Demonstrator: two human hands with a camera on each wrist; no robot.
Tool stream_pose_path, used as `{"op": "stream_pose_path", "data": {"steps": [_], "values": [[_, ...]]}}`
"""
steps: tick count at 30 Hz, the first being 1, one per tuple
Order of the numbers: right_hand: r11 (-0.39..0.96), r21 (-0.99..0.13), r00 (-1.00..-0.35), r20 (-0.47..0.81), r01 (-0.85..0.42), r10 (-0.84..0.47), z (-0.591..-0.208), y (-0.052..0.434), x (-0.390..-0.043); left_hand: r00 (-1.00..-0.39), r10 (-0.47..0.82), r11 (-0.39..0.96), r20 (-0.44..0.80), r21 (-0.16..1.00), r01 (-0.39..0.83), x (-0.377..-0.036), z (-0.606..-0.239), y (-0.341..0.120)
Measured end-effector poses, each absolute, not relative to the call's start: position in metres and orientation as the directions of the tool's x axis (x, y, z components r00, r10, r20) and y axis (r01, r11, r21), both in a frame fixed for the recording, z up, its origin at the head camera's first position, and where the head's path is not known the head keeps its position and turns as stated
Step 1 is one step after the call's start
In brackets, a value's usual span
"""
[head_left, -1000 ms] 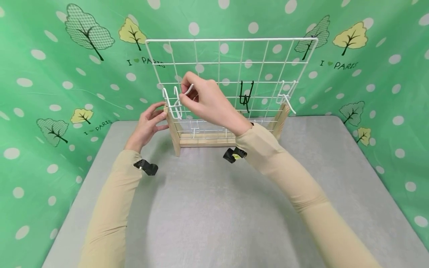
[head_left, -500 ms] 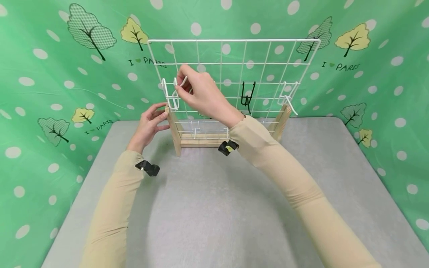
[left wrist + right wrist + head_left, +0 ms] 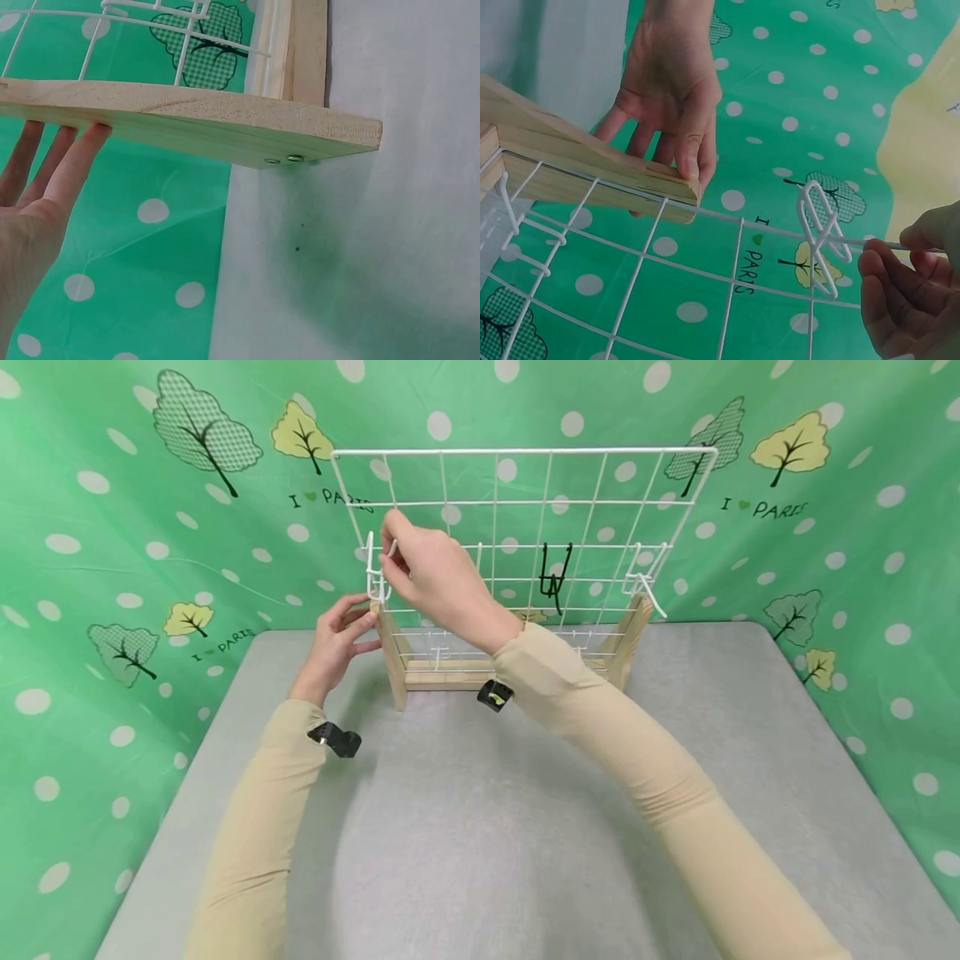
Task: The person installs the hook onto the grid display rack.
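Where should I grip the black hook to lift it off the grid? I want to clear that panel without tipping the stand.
Judging by its pose, pinch the black hook at its two upright prongs, coming from the front, your side of the white wire grid. The prongs stand free of the wires there, while its lower part lies against them.

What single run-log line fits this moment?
left hand: steadies wooden stand | right hand: pinches white hook on wire grid | black hook: hanging
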State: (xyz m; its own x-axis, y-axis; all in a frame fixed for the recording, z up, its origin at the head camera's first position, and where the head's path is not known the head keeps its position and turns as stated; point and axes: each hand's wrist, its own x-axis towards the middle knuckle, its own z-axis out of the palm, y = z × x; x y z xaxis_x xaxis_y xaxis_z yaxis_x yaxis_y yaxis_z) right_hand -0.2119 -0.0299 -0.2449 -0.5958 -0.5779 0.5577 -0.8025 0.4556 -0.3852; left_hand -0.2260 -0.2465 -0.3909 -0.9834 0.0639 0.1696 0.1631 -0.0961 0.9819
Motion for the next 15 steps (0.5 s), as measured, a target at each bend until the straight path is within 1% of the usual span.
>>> {"op": "stream_pose_path", "data": {"steps": [5,7,15], "values": [[0.551,-0.248,-0.58,0.57,-0.797,-0.582,-0.245,-0.035,-0.21,-0.984,0.062,-0.097,0.167,0.982,0.16,-0.226,-0.391,-0.247],[0.582,-0.209,-0.579,0.579,-0.786,-0.574,-0.246,-0.036,-0.21,-0.983,0.063,-0.098,0.171,0.982,0.164,-0.225,-0.392,-0.247],[0.607,-0.171,-0.577,0.582,-0.776,-0.573,-0.26,-0.035,-0.211,-0.981,0.064,-0.101,0.182,0.979,0.175,-0.227,-0.393,-0.246]]}}
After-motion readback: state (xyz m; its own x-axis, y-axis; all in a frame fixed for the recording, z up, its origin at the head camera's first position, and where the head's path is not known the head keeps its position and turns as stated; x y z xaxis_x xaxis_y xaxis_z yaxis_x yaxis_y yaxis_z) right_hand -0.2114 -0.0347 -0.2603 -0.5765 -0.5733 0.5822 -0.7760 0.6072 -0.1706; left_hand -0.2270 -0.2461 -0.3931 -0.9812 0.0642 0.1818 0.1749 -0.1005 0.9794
